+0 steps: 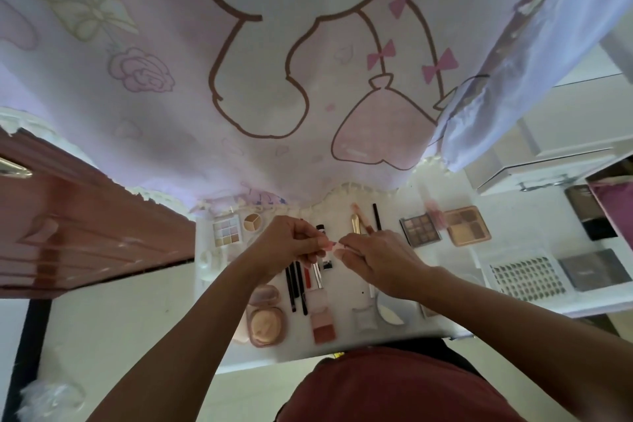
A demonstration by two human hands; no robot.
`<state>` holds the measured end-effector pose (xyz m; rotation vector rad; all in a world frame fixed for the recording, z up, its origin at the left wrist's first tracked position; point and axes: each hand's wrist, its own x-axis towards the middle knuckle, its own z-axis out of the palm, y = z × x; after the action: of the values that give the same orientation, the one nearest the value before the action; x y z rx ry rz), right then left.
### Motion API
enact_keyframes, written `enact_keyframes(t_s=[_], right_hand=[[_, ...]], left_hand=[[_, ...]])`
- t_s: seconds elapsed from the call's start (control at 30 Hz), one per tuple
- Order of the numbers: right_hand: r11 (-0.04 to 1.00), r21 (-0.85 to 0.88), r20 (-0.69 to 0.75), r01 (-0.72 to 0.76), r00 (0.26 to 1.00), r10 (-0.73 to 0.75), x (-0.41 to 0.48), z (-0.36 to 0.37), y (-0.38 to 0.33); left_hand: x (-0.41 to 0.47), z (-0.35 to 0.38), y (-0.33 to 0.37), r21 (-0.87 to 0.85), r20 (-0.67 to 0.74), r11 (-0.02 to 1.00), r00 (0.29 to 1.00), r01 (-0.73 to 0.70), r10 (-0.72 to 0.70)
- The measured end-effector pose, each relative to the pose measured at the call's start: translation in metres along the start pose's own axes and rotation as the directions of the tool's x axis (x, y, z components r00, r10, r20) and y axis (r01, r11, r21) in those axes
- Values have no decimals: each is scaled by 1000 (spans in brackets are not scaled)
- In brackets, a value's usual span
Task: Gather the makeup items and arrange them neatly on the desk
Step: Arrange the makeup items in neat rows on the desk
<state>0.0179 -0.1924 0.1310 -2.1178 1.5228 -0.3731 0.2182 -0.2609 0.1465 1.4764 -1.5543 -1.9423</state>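
Pink item (331, 244) sits pinched between left hand (291, 243) and right hand (376, 264).

Curtain (308, 86) low over crowded desk (342, 295)

left hand (291, 243) pinched small pink piece (331, 245), fingers curled | right hand (375, 262) pinched its other end | forearms reached forward, converging

One wide-angle camera, worn on the person's head, looks forward and steeply down onto the white desk (342, 295), which lies close below in the lower middle. The printed curtain (191, 86) behind it fills the upper half. Straight edges bend towards the borders.
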Motion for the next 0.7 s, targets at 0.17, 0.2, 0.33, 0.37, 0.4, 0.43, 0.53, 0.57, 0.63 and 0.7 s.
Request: enact_keyframes(t_s=[0.17, 0.2, 0.33, 0.37, 0.4, 0.43, 0.53, 0.57, 0.63, 0.7], right_hand=[[999, -24, -60, 24, 998, -25, 1, 5, 4], [999, -43, -63, 19, 998, -21, 1, 6, 4], [998, -55, 1, -24, 1000, 24, 0, 6, 6], [999, -38, 23, -35, 999, 36, 0, 5, 6], [999, -34, 28, -30, 999, 31, 1, 5, 6], [999, -40, 8, -11, 1000, 12, 1, 4, 7], [996, -76, -114, 53, 992, -62, 0, 9, 11], [996, -72, -143, 59, 987, -68, -1, 11, 12], [999, -32, -151, 29, 988, -33, -1, 12, 12], [998, 39, -72, -57, 996, 59, 1, 11, 13]], left_hand=[[5, 0, 0, -10, 5, 1000, 1000, 18, -18], [6, 1, 1, -10, 5, 1000, 1000, 22, -22], [9, 4, 3, 24, -8, 999, 1000, 26, -26], [9, 4, 3, 33, -11, 999, 1000, 25, -25], [9, 3, 4, 36, -11, 999, 1000, 26, -25], [9, 3, 5, 33, -9, 999, 1000, 26, -26], [8, 2, 8, 17, 3, 999, 999, 33, -33], [9, 2, 9, 17, 4, 999, 999, 39, -39], [10, 2, 10, 16, -1, 999, 999, 46, -46], [10, 3, 10, 17, -18, 999, 999, 41, -41]])
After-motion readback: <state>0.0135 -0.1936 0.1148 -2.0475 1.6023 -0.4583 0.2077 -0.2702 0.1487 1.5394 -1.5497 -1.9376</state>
